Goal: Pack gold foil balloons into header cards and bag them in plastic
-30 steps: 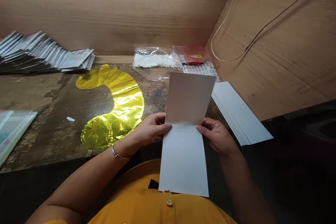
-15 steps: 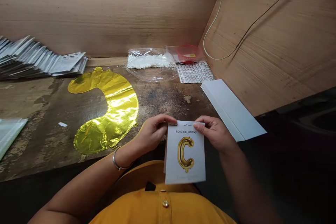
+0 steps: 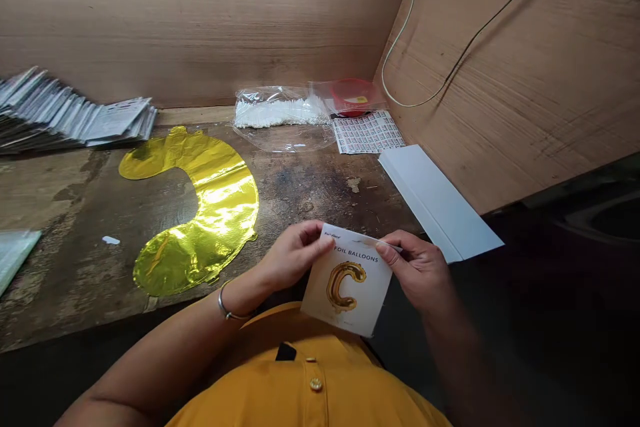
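Note:
My hands hold a folded white card [image 3: 347, 280] printed "FOIL BALLOONS" with a gold letter C, tilted over my lap. My left hand [image 3: 293, 255] grips its upper left edge, and a bangle circles that wrist. My right hand [image 3: 415, 273] pinches the upper right edge, with the thumb on the card's top. To the left on the worn wooden bench [image 3: 300, 193], a gold foil C-shaped balloon [image 3: 225, 200] lies flat, just beyond my left hand.
Several white packets [image 3: 75, 117] lie fanned at the back left. At the back stand a plastic bag of white fibres [image 3: 277, 112], a red round item [image 3: 353, 97] in plastic, and a printed label sheet [image 3: 367, 132]. A long folded white card [image 3: 435, 203] lies right.
The card has gone from opened out to folded shut, showing its printed front. It now tilts clockwise and sits a little lower, and the view has shifted slightly.

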### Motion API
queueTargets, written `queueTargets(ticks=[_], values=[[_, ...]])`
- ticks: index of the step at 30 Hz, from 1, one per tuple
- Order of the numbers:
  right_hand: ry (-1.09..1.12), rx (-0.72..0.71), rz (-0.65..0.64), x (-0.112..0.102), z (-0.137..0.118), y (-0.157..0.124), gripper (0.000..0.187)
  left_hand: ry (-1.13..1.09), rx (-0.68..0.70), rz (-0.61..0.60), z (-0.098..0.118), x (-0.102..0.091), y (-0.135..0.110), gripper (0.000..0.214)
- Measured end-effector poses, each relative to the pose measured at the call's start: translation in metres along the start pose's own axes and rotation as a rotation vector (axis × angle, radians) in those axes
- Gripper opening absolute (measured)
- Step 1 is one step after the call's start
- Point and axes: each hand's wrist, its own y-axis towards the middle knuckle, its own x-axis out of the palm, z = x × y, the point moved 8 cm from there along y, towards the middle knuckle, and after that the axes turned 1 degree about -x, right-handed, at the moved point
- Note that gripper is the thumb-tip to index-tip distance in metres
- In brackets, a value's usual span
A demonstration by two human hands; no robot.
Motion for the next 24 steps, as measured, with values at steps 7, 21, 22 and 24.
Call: queueTargets(ticks=[7, 21, 22, 24], values=[[-0.118, -0.013, -0.104, -0.005, 0.003, 0.012, 0.027, 0.086, -0.033, 0.004, -0.022, 0.007, -0.008, 0.032], [-0.045, 0.017, -0.545, 0.026, -0.01, 0.012, 0.024, 0.278, 0.069, -0.108, -0.005, 0.019, -0.014, 0.028], [0.102, 0.121, -0.627, 0.028, 0.001, 0.013, 0.03, 0.27, 0.059, -0.115, -0.007, 0.02, -0.013, 0.028], [0.321, 0.269, -0.683, 0.03, 0.016, 0.017, 0.038, 0.26, 0.044, -0.123, -0.01, 0.022, -0.011, 0.029]])
